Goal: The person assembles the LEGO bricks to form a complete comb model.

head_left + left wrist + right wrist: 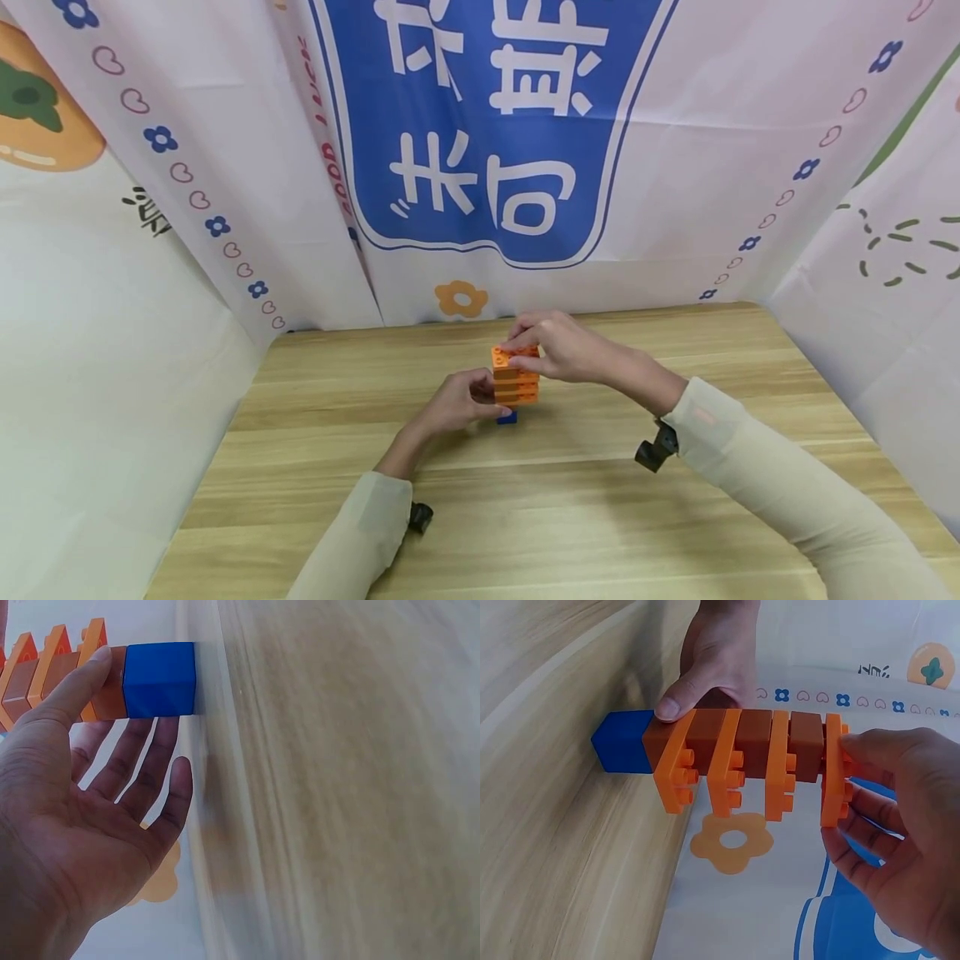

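A tower of toy building bricks stands on the table [600, 492], a blue brick [624, 742] at its foot. Above that, brown bricks [751, 742] alternate with several flat orange bricks [778, 787], whose studded ends stick out to one side. Low on the tower, my left hand [456, 403] pinches it, the thumb on the lowest brown brick and the fingers behind. My right hand [564, 347] grips the topmost orange brick [831, 776] between thumb and fingers, right at the uppermost brown brick. In the left wrist view, the tower's upper end is cut off.
A printed cloth [675, 208] with a blue panel hangs behind the table's back edge, and white cloth sides [112, 375] rise left and right. Dark wrist cameras [657, 446] are strapped at both sleeves.
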Tool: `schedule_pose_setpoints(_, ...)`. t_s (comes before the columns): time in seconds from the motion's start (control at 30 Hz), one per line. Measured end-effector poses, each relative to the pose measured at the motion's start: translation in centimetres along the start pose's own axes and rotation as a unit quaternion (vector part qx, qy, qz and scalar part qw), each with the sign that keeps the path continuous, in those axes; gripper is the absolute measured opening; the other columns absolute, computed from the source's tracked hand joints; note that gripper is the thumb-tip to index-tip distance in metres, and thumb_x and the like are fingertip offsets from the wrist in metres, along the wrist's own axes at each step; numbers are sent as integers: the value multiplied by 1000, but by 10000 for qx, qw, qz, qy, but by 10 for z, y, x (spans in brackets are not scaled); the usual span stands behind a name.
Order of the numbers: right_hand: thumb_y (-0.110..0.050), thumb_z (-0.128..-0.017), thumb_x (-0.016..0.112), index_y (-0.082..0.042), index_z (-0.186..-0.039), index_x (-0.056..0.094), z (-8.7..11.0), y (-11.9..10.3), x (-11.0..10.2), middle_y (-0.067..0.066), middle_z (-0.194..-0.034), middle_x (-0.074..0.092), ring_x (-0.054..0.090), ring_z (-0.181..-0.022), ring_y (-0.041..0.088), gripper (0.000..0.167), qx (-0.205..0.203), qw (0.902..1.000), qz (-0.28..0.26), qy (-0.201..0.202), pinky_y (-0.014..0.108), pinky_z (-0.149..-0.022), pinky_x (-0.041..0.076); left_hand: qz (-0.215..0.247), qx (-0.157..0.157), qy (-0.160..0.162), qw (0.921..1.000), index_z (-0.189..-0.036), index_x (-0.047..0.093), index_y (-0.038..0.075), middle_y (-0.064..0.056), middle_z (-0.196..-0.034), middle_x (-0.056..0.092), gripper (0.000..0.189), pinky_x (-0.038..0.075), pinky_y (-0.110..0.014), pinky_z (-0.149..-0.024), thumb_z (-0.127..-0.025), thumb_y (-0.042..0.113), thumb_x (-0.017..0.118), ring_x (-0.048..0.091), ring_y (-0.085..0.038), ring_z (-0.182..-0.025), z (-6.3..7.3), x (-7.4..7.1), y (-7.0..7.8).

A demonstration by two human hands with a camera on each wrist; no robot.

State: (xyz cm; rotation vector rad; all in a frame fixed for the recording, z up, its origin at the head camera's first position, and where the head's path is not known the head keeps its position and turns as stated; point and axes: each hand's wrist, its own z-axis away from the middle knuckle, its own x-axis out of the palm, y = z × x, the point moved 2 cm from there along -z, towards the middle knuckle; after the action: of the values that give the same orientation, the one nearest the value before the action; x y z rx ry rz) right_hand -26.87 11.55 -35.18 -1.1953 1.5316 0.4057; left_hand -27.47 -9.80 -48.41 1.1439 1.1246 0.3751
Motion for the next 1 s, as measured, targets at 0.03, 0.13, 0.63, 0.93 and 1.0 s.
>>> schedule_pose_setpoints(0.03,-11,-95,80,-1,-117,80,0,0,0,7,-102,74,69,-90,19,24,6,10000,-7,4,32,-81,61,3,-2,-4,10000,-103,69,11,0,-109,77,24,59,-34,-92,-90,17,88,71,-14,-97,0,0,0)
schedule_pose_setpoints(0.13,-11,-95,81,0,-115,80,1,-1,0,8,-101,73,69,-90,19,24,-8,10000,-28,48,32,-81,60,26,-2,-5,10000,-103,69,10,-1,-109,77,24,59,-34,-91,-90,16,88,71,-14,-97,-1,0,1)
schedule_pose_setpoints(0.63,-8,-92,82,2,-115,79,-4,-5,-2,7,-94,72,65,-82,16,25,57,9998,11,-177,26,-71,56,63,-32,38,10000,-100,69,9,-5,-107,77,24,60,-35,-89,-89,16,88,71,-17,-95,0,1,4)
schedule_pose_setpoints(0.93,-10,-94,81,0,-116,79,-1,-7,1,7,-98,72,65,-85,17,25,207,9997,63,-96,29,-76,56,54,-53,13,10000,-102,69,9,-4,-109,77,24,60,-32,-90,-89,15,88,71,-16,-97,0,0,3)
schedule_pose_setpoints(1.0,-10,-94,81,0,-116,79,0,-6,2,7,-98,71,64,-85,16,25,264,9996,33,-32,29,-76,56,55,-33,6,10000,-101,68,9,-3,-108,77,24,60,-32,-89,-89,15,88,71,-15,-96,0,0,2)
